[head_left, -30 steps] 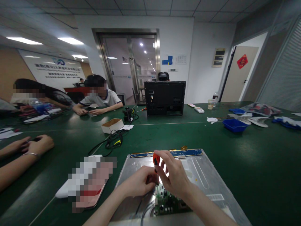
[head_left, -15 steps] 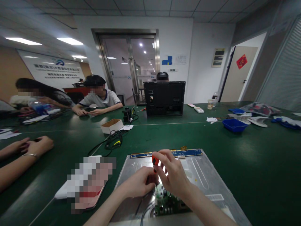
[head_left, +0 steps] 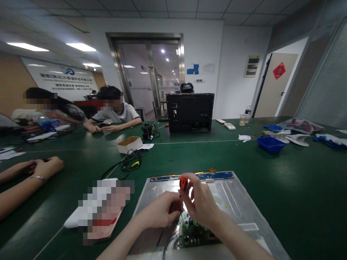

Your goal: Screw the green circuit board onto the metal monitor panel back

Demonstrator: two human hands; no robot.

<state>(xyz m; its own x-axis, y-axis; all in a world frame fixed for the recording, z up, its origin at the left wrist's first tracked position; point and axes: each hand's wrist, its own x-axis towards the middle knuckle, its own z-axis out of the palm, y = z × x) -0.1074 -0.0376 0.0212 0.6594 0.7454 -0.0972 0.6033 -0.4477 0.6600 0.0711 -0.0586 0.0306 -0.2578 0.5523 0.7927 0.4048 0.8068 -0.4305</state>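
My right hand (head_left: 202,200) is closed on the orange-and-black handle of a screwdriver (head_left: 183,183), thumb and fingers at its top. The screwdriver stands nearly upright, its lower end at the upper left corner of a green circuit board (head_left: 193,231). Beside it my left hand (head_left: 164,209) is closed, with thumb and fingertips around the thin shaft just above the board. The tip is too small to make out. Beneath both hands lies a flat silver metal panel (head_left: 235,202), with a blue circuit strip (head_left: 219,176) along its far edge. Dark cables run over the panel left of the board.
A phone (head_left: 108,213) and a white object lie left of the panel, partly blurred. Another person's hands (head_left: 45,169) rest farther left. Beyond are black cables (head_left: 131,162), an open cardboard box (head_left: 129,145), a black monitor-like housing (head_left: 191,113) and a blue tray (head_left: 270,143).
The screwdriver handle has tilted slightly right and turned, and my right hand's fingers have curled in with it. My left hand has stayed in place.
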